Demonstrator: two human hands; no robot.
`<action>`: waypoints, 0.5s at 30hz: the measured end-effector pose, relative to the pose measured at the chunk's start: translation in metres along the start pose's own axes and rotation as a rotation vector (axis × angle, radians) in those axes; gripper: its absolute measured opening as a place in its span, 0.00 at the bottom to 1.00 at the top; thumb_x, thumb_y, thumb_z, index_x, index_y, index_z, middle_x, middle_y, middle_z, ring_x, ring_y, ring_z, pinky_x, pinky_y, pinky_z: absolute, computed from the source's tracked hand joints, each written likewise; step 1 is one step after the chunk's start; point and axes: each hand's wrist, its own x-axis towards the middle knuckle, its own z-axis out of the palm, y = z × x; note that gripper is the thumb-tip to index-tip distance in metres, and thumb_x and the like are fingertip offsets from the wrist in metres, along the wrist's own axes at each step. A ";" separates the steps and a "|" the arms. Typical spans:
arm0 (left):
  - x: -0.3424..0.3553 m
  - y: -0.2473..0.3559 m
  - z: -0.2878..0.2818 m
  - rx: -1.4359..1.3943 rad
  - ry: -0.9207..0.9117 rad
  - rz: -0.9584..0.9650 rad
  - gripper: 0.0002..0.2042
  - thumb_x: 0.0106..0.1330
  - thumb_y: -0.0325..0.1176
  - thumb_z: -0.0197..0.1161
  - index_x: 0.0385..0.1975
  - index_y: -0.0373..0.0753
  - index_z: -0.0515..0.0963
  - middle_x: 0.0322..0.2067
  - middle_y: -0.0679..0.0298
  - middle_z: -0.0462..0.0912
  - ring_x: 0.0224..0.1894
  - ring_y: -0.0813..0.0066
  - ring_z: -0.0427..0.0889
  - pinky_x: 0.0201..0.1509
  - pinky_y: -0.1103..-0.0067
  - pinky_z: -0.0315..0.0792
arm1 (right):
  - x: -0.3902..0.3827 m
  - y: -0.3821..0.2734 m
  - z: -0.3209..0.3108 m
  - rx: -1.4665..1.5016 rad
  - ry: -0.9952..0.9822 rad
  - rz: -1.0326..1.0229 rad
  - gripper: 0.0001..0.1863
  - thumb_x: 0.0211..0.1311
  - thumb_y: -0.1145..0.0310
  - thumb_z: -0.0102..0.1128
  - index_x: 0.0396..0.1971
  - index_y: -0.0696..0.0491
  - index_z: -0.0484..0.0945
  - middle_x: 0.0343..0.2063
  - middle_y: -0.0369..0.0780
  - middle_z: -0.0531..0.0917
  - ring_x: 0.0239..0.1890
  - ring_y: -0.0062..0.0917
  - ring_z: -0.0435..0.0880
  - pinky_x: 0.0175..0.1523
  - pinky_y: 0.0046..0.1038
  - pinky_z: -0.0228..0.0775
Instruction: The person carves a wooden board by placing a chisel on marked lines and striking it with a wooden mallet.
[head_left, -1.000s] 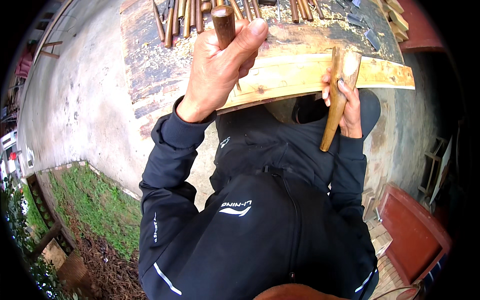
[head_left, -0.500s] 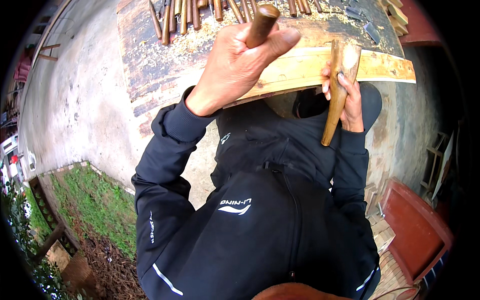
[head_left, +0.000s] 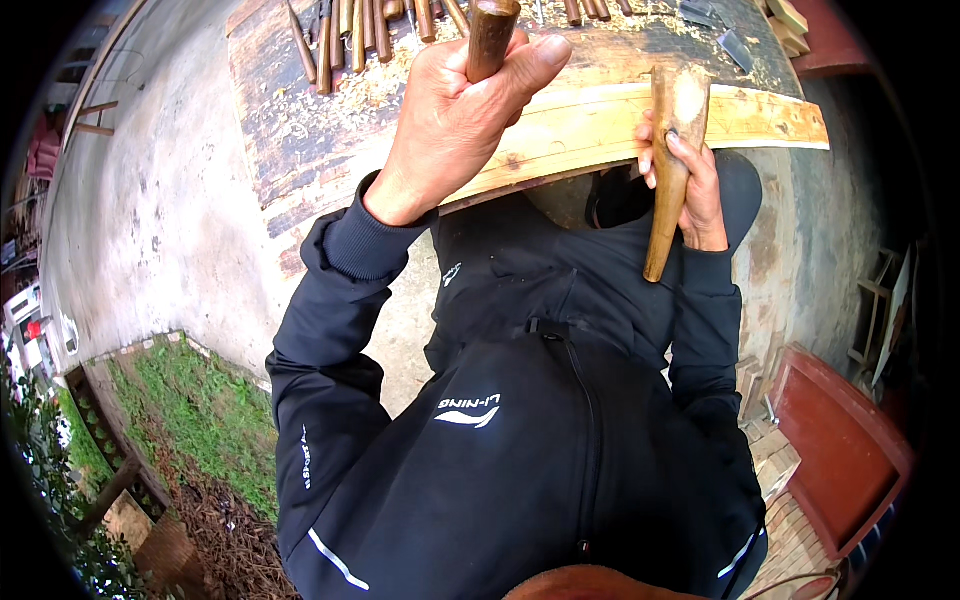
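My left hand (head_left: 452,125) is wrapped round an upright tool with a dark brown, round wooden handle (head_left: 490,45). The fist hides the tool's lower end, so its blade or tip does not show. Over the bench's near edge, my right hand (head_left: 700,185) grips a brown wooden mallet (head_left: 664,210). Its thick head points away from me and bears a pale, worn patch; the narrower end hangs down toward my lap. Beneath both hands runs a long, pale wooden board (head_left: 580,125) along the near side of the workbench (head_left: 330,170).
Several wooden-handled tools (head_left: 340,40) lie in a row at the bench's far side among wood shavings (head_left: 365,95). Dark flat stones (head_left: 735,50) rest at the far right, near stacked wood blocks (head_left: 788,30). A reddish-brown panel (head_left: 835,450) leans at the lower right.
My left hand, with the wooden-handled tool, has shifted slightly left in the picture. The mallet in my right hand has moved slightly up and left. Both grips stay the same.
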 end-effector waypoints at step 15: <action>-0.009 0.012 0.001 -0.176 0.110 -0.129 0.23 0.75 0.40 0.65 0.16 0.43 0.66 0.14 0.75 0.66 0.18 0.89 0.62 0.21 0.83 0.54 | 0.006 -0.125 0.115 -1.156 -0.069 -0.708 0.25 0.55 0.71 0.74 0.55 0.55 0.82 0.44 0.40 0.90 0.42 0.27 0.89 0.47 0.30 0.79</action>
